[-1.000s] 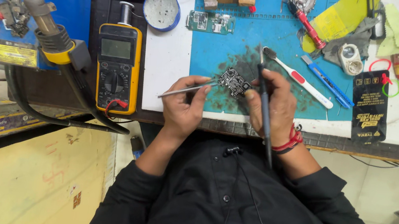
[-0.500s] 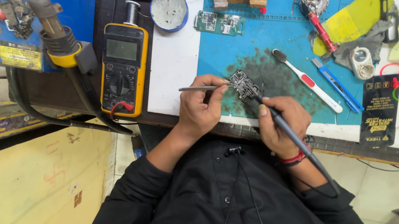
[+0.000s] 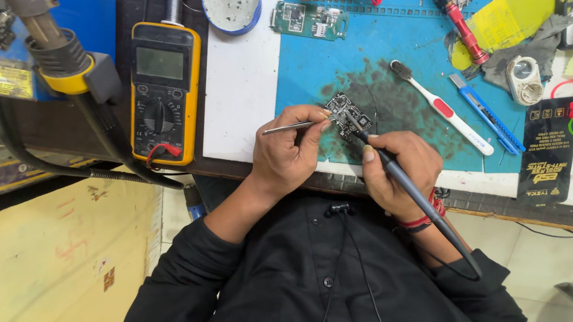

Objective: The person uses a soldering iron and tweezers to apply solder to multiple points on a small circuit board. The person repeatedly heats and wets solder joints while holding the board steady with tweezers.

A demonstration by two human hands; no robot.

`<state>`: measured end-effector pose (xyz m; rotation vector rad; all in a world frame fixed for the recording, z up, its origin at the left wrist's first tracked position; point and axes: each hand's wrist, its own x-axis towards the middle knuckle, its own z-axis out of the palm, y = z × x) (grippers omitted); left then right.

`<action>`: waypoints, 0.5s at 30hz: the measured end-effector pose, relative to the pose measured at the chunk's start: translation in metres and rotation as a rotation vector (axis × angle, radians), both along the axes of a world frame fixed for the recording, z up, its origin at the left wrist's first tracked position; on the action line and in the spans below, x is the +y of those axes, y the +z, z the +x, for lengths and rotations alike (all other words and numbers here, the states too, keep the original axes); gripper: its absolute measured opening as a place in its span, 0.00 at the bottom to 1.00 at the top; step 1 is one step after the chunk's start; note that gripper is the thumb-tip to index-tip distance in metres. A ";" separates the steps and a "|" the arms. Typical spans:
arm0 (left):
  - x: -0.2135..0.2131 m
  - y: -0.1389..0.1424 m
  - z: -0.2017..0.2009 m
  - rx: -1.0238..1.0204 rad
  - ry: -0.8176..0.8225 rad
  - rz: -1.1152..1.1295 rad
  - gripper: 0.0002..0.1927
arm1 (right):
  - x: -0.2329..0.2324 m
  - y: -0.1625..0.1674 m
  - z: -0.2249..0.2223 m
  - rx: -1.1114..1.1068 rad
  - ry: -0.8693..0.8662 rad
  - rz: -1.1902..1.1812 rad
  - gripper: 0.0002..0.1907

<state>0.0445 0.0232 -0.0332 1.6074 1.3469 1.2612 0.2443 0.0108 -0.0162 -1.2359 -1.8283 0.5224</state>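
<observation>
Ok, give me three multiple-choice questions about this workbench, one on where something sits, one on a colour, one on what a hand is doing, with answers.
1. Where is the multimeter?
A. left of the blue mat
B. on the mat
C. right of the mat

2. What colour is the toothbrush handle?
A. green
B. white and red
C. black

3. What is the right hand doing?
A. resting flat and empty
B. gripping the soldering iron, tip at the small circuit board
C. holding the blue utility knife

Answers: A, it lies past the mat's left edge. B, white with red patches. B, fingers wrap the black handle; the left hand holds tweezers.
</observation>
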 end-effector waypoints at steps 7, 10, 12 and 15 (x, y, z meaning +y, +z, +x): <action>-0.001 0.001 0.000 0.027 0.002 0.021 0.07 | 0.000 0.001 -0.001 -0.012 -0.010 -0.023 0.06; 0.000 0.001 0.001 0.037 0.003 0.040 0.07 | 0.000 0.000 -0.001 -0.004 0.010 0.004 0.06; 0.000 0.001 0.000 0.036 -0.004 0.049 0.07 | 0.000 0.000 0.000 -0.007 0.005 -0.007 0.06; 0.000 0.001 0.001 0.041 -0.002 0.036 0.07 | -0.001 0.000 0.000 -0.010 0.006 -0.004 0.06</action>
